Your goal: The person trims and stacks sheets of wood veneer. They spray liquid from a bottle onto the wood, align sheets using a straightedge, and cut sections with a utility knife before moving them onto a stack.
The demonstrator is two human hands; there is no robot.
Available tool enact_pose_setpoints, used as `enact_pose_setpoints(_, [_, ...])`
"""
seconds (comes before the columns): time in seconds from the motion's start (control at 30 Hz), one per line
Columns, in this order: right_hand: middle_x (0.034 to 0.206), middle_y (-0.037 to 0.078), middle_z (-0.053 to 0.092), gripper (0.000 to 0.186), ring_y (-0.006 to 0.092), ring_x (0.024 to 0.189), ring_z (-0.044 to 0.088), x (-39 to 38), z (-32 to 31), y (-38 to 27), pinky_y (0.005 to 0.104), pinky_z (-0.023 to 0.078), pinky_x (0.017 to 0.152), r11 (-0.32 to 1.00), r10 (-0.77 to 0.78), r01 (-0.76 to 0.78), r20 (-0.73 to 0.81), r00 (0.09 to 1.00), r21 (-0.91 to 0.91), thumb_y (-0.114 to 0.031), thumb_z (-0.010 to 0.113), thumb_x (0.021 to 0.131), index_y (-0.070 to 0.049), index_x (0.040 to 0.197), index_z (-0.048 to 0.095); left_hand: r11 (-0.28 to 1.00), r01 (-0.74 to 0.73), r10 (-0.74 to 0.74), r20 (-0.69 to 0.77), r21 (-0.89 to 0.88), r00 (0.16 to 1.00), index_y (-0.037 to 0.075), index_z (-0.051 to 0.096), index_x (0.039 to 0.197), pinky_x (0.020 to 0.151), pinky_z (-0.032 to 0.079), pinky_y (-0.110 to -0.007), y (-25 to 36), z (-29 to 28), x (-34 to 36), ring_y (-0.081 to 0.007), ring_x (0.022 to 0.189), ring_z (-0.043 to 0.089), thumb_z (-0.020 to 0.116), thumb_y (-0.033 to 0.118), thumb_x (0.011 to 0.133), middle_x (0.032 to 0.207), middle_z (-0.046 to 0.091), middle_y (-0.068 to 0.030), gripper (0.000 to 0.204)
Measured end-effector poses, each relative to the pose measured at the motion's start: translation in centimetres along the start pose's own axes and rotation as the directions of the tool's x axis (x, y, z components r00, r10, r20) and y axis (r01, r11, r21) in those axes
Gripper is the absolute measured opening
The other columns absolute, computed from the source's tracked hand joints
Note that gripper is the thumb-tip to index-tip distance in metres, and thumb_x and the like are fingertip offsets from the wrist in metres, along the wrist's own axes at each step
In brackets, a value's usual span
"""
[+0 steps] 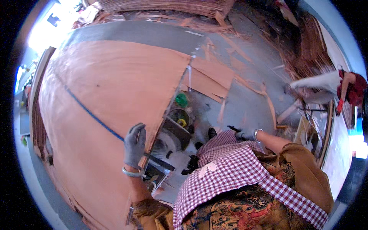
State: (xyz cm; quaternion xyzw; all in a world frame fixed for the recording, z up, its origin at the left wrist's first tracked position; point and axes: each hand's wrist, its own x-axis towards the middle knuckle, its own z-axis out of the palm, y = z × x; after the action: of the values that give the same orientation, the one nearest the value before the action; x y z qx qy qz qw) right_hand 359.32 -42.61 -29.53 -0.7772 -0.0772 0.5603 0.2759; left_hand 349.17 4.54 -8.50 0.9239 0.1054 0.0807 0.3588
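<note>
My left hand [134,145], in a grey glove with darker fingertips, is over the near right edge of a large tan wood veneer sheet [126,76]. Its fingers are bent and it appears closed around a long blue stick [94,116], which runs across the sheet to the upper left. Part of the stick is hidden by the hand. My right hand [246,135], also gloved, is beside my checked apron at right. Its dark fingers look stretched out, and I make out nothing held in them.
Torn veneer strips [268,105] litter the grey floor. Below the sheet's edge are a green round item [181,100] and a dark tub [178,115]. Veneer stacks [165,7] stand at the back. Another person [350,88] is at far right, near a pale-covered surface [318,86].
</note>
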Motion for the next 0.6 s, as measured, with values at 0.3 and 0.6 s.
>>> enact_pose_setpoints(0.3, [0.102, 0.011, 0.061, 0.022, 0.0252, 0.087, 0.056, 1.7, -7.1, 3.0, 0.0327, 0.045, 0.078, 0.886, -0.388, 0.329, -0.137, 0.911, -0.326, -0.016, 0.051, 0.085, -0.004, 0.099, 0.063, 0.976, -0.186, 0.173, 0.113, 0.112, 0.978, -0.002, 0.061, 0.106, 0.088, 0.045, -0.033, 5.8, 7.7, 15.7, -0.0272, 0.105, 0.057, 0.050, 0.011, 0.091, 0.111, 0.060, -0.0186, 0.022])
enact_pose_setpoints(0.6, [0.103, 0.014, 0.062, 0.031, 0.0310, 0.095, 0.057, 15.6, -18.0, 9.9, 0.0413, 0.035, 0.094, 0.985, -0.120, 0.125, -0.049, 0.992, 0.118, -0.025, 0.053, 0.081, -0.008, 0.106, 0.060, 0.657, 0.120, -0.075, -0.094, 0.744, 0.993, 0.010, 0.035, 0.138, 0.107, 0.020, -0.044, 1.3, 21.6, 33.4, -0.0395, 0.130, 0.027, 0.037, 0.038, 0.094, 0.141, 0.030, -0.0238, 0.052])
